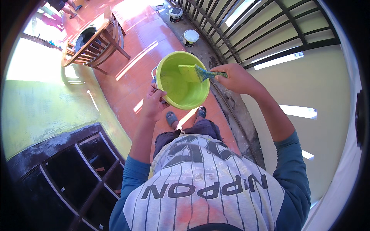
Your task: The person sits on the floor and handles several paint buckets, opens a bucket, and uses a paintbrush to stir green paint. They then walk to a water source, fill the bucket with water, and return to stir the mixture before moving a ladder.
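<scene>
A lime-green plastic bucket (174, 93) with green paint inside is tilted toward me at chest height. My left hand (154, 101) is closed on its near-left rim. My right hand (235, 79) grips a paintbrush (205, 75) with a blue, paint-spattered handle. The brush's wide bristles, coated in yellow-green, are over the bucket's opening, at its upper right; whether they touch the inside I cannot tell.
Ahead left stands a wooden chair (110, 46) with a dark round tub (83, 38). A person's legs (71, 9) show beyond. Two paint pails (191, 37) sit along the right edge, below metal bars (277, 23). A green wall (50, 104) and dark panelled frame (61, 177) are left.
</scene>
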`<control>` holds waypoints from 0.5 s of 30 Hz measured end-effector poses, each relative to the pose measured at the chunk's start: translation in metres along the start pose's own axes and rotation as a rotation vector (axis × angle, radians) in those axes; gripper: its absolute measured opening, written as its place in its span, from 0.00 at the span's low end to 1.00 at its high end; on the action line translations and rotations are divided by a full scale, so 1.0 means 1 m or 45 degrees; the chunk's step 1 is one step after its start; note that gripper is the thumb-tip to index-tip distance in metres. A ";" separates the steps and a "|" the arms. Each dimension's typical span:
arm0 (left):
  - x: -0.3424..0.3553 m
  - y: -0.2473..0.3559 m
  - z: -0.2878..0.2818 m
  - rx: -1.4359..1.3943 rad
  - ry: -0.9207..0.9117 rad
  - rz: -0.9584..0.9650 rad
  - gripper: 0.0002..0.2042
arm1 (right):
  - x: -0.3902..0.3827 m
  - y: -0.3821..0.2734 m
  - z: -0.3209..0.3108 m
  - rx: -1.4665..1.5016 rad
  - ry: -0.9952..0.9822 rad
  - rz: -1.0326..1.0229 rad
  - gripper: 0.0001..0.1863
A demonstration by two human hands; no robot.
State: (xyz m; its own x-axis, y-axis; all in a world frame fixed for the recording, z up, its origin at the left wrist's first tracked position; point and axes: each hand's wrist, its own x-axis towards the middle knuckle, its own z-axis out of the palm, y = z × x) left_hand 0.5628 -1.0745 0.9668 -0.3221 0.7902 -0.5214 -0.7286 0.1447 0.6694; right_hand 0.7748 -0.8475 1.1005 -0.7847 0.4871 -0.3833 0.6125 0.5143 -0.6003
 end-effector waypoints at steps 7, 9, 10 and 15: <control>-0.001 0.014 -0.007 0.027 0.036 -0.033 0.22 | -0.026 -0.003 -0.042 -0.366 0.000 0.053 0.16; 0.002 0.015 -0.009 0.021 -0.017 -0.025 0.22 | -0.037 0.006 -0.042 -0.327 0.018 0.061 0.17; 0.004 0.016 -0.011 0.010 -0.035 -0.026 0.23 | -0.042 0.012 -0.041 -0.293 0.022 0.080 0.17; 0.011 0.014 -0.021 -0.157 -0.051 -0.050 0.23 | -0.070 0.050 -0.026 0.033 0.181 0.062 0.19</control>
State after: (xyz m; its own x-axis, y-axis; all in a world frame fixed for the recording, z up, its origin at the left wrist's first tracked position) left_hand 0.5360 -1.0764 0.9591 -0.2697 0.8087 -0.5227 -0.8096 0.1034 0.5777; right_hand 0.8625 -0.8376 1.1150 -0.7318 0.6068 -0.3103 0.6452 0.4701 -0.6023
